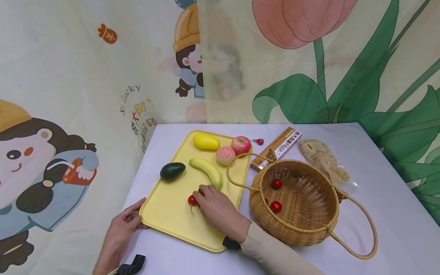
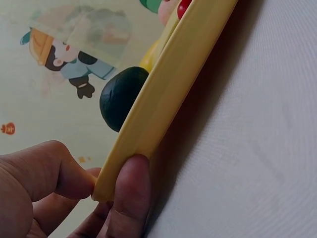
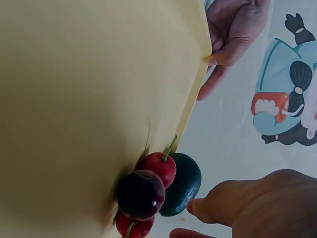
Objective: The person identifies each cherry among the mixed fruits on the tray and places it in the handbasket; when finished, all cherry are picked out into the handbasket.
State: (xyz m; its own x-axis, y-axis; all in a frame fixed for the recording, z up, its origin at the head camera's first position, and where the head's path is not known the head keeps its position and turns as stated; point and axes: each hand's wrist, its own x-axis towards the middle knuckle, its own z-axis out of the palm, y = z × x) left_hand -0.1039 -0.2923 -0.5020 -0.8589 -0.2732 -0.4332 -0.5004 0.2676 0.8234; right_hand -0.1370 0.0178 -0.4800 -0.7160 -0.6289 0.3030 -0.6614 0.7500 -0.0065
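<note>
My left hand (image 1: 124, 225) pinches the near left corner of the yellow tray (image 1: 165, 214); in the left wrist view its thumb (image 2: 132, 183) presses the outer side. Over the tray, my right hand (image 1: 220, 208) reaches down with fingers beside a small cluster of red cherries (image 1: 192, 200). In the right wrist view a dark cherry (image 3: 141, 195) sits between two red ones, and a gap shows between them and the fingers. Behind the cherries lie a banana (image 1: 207, 171) and a dark green avocado (image 1: 172, 171).
A yellow mango (image 1: 206, 141), a peach (image 1: 225, 155) and a red apple (image 1: 241, 145) lie at the tray's far end. To the right stands a wicker basket (image 1: 292, 233) with cherries inside. A pasta box (image 1: 276, 148) and a bag of grains (image 1: 324, 160) lie behind it.
</note>
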